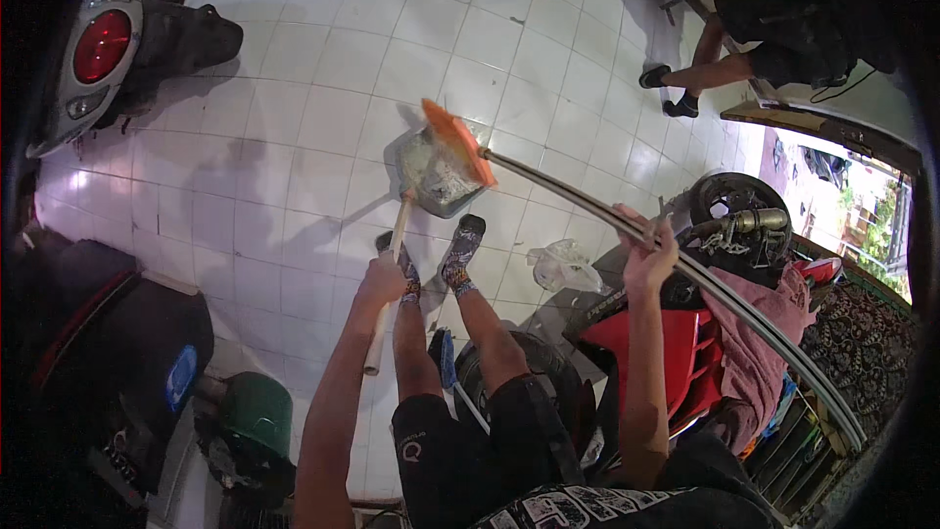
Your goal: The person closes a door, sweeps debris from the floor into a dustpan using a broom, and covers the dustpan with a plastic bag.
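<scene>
My left hand is closed round the pale stick handle of a long-handled dustpan. Grey dust and debris lie in the pan, just beyond my feet. My right hand grips the metal pole of a broom. The broom's orange head is tilted over the pan and hides part of its far right side. The pole runs back past my right forearm to the lower right.
A scooter's tail stands at left, above a green bucket. A crumpled plastic bag lies right of my feet, near red motorcycle bodywork and a pink cloth. Another person's leg shows at upper right, beside a doorway.
</scene>
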The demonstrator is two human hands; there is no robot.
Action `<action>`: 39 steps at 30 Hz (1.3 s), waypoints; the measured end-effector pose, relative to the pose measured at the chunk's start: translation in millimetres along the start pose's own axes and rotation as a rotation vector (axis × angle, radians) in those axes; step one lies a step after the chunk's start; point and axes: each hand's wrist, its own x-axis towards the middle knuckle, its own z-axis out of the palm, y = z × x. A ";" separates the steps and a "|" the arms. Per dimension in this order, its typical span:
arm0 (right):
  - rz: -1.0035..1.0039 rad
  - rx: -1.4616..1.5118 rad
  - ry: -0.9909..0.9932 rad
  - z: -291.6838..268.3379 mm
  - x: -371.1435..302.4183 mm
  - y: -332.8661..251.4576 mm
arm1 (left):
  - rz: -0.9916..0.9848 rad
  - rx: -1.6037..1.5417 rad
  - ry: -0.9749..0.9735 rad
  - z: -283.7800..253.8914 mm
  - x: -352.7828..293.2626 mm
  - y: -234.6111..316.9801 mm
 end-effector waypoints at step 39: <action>-0.162 0.183 0.270 -82.8 32.0 -77.2 | 0.089 -0.249 0.154 29.1 -58.5 -138.9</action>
